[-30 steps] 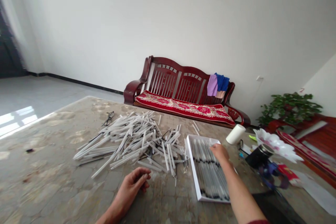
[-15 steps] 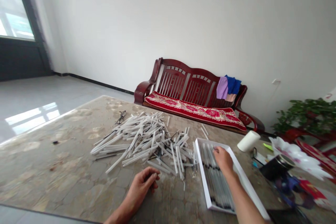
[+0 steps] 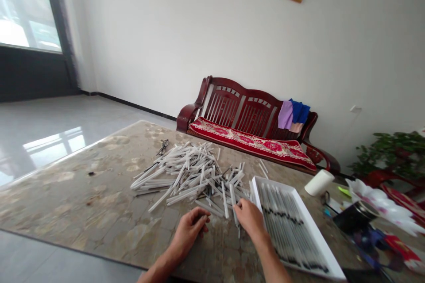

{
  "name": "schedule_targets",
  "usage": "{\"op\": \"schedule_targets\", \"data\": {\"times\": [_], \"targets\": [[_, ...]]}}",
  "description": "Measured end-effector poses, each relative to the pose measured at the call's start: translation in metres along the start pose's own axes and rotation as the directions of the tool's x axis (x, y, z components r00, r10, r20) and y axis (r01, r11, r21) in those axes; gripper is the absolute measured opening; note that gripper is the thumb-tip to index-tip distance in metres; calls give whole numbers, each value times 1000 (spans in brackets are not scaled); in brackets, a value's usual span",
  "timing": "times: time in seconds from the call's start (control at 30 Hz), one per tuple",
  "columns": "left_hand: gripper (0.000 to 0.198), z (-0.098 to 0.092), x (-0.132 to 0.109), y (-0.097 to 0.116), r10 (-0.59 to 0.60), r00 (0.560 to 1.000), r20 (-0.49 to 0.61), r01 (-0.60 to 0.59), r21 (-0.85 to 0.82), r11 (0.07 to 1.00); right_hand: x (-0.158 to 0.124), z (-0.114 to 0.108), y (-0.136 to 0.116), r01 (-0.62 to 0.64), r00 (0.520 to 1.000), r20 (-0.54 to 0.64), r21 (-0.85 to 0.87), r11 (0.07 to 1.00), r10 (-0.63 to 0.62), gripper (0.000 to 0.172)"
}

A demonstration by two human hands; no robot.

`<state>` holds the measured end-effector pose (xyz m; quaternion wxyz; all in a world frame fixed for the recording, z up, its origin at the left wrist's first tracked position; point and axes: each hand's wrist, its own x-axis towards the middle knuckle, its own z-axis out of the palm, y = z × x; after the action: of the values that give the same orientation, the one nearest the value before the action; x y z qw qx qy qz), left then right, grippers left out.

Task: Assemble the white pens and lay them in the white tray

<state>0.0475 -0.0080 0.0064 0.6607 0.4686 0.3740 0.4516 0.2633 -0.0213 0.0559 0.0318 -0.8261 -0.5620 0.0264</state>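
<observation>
A loose heap of white plastic tubes [image 3: 195, 172], some with black parts, lies on the stone-patterned table top [image 3: 83, 185]. My right hand [image 3: 249, 219] is at the heap's near right edge, its fingertips against a white tube [image 3: 233, 199]. I cannot tell whether it grips that tube. My left hand [image 3: 189, 232] rests just below the heap with its fingers curled together and nothing visible in them. To the right stands a shallow white tray [image 3: 318, 230] holding tubes in parallel rows.
Black-framed glasses [image 3: 162, 147] lie beyond the heap. Right of the tray are a white paper roll [image 3: 319, 182], a black cup [image 3: 355, 217] and white petal-shaped paper [image 3: 381, 205]. A red wooden bench [image 3: 249, 124] stands behind the table.
My right hand has moved left from the tray to the heap's edge. My left hand has curled a little more. The whole scene has shifted right in view as my head turned.
</observation>
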Motion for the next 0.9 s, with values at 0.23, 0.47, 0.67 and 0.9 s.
{"op": "schedule_targets", "data": {"times": [0.23, 0.47, 0.67, 0.9], "targets": [[32, 1, 0, -2, -5, 1000, 25, 4, 37, 999, -14, 5, 4, -44, 993, -103, 122, 992, 57, 21], [38, -4, 1, -5, 6, 990, 142, -20, 98, 995, -71, 15, -38, 275, 961, -200, 595, 755, -193, 14], [37, -7, 0, 1, 70, 990, 120, -85, 125, 989, -72, 6, -29, 253, 967, -150, 540, 803, -204, 17], [39, -4, -3, 12, 59, 998, 29, -59, 15, 998, -8, -13, 30, -45, 999, -20, -121, 992, 43, 19]]}}
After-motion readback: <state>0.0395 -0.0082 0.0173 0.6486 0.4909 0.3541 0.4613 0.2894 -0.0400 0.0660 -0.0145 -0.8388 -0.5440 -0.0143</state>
